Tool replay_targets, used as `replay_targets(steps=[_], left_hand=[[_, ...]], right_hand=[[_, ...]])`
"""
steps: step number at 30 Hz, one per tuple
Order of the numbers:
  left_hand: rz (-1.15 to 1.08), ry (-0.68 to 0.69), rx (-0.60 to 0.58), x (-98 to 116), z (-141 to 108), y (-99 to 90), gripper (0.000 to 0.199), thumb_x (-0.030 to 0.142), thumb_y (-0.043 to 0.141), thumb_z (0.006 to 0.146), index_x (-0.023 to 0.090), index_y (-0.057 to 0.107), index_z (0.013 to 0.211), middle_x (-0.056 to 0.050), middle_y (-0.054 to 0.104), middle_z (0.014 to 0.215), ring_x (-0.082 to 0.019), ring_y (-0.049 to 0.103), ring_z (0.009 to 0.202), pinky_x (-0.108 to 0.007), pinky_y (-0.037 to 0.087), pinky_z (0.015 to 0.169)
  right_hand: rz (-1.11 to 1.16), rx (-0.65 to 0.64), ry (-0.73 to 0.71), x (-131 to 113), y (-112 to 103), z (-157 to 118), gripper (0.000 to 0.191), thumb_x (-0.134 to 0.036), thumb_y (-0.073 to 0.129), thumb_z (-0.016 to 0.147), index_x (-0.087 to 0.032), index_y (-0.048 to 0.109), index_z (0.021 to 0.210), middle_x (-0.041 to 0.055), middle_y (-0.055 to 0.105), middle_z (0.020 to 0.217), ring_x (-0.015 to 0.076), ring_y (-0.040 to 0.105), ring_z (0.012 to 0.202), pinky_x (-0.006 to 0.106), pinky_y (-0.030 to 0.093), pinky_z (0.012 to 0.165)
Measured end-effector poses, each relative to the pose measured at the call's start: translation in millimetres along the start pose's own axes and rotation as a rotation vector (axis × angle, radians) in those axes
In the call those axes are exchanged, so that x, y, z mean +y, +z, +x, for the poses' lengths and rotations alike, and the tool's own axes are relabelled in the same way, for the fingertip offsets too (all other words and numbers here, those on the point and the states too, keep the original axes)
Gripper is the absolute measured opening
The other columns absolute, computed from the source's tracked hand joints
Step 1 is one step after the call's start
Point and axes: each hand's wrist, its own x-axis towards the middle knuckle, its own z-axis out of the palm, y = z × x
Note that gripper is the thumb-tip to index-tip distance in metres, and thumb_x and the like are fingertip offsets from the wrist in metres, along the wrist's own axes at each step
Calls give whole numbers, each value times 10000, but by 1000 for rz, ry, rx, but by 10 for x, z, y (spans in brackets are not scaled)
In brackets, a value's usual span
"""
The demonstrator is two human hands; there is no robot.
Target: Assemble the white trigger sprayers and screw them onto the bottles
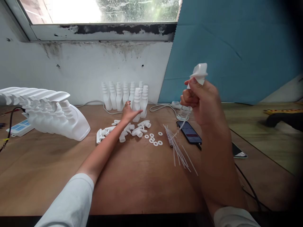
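Observation:
In my raised right hand [201, 99] is a white trigger spray head [199, 72], pinched with its top poking out above the thumb. A thin white tube [184, 122] hangs below that fist; the joint between them is hidden by the fingers. My left hand [129, 113] reaches out over the table, thumb spread from the fingers, with nothing visible in it. It is nearest to the small white bottles [136, 104] standing in a group by the wall; whether it touches one I cannot tell. Below it lie several loose spray heads [138, 130].
Flat white rings [152, 138] lie beside a bundle of thin tubes [178, 151]. A phone [190, 132] and a clear glass [183, 113] sit behind the right arm. Large white bottles [78, 124] stand in a row at left by a power strip [21, 127].

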Motion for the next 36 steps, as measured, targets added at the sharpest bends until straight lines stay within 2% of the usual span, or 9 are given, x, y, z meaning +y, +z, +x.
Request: replay_targets(steps=[3,6,9,11,14,18,22,30,36], left_hand=[[69,-76,-59,-7,-62,42,687,414,737,694,111,521,1272,-164,665,1160,-286,636,1084,-337,481,908],[121,-54,-15,40,-111,-106,546,330,657,740,126,582,1240,-138,703,1085,-281,651,1039,-327,481,885],[238,25,34,144,-129,-427,569,316,634,737,162,574,1282,-110,706,1086,-276,655,990,-314,492,824],[310,117,11,244,-139,-697,559,289,624,727,197,585,1277,-85,706,1073,-266,656,951,-304,492,780],[423,253,-31,405,-181,-1085,541,228,603,696,231,620,1237,-54,701,1048,-254,643,939,-290,479,758],[489,260,-152,547,-277,-1414,536,233,607,683,263,637,1218,-27,697,926,-221,635,824,-259,446,666],[550,254,-226,571,-330,-1509,516,210,599,682,274,655,1190,-17,679,852,-195,613,728,-252,417,622],[596,247,-242,587,-336,-1509,515,198,590,689,271,653,1196,-20,674,834,-210,613,720,-261,410,630],[362,274,-420,699,-409,-1517,511,214,603,697,230,633,1207,-6,650,812,-169,584,669,-244,394,589]], right_hand=[[-65,60,-45,-79,-104,-43,393,-480,801,678,-221,518,763,-95,333,477,74,280,430,271,211,473],[-75,140,-168,-151,-211,-59,339,-466,802,690,-205,615,799,-13,545,701,105,487,613,279,344,561],[-138,220,-311,-224,-320,-73,234,-399,807,724,-219,704,834,35,603,955,105,489,727,267,322,571],[-150,239,-405,-270,-368,-96,173,-339,812,739,-232,738,853,40,595,898,110,481,691,273,307,556],[-129,227,-461,-327,-372,-147,145,-309,799,758,-248,760,883,45,590,816,152,550,699,327,405,610],[-110,210,-503,-356,-292,-194,156,-345,799,748,-267,765,879,47,628,864,188,600,763,392,479,689],[-54,167,-468,-361,-214,-210,176,-355,792,733,-258,768,877,44,616,849,181,603,777,368,479,697],[-24,104,-377,-377,-137,-208,125,-267,741,659,-247,743,782,48,584,760,191,573,732,350,442,634],[124,-39,-239,-314,-45,-178,264,-251,797,594,-192,678,822,45,514,856,161,545,756,329,430,633]])
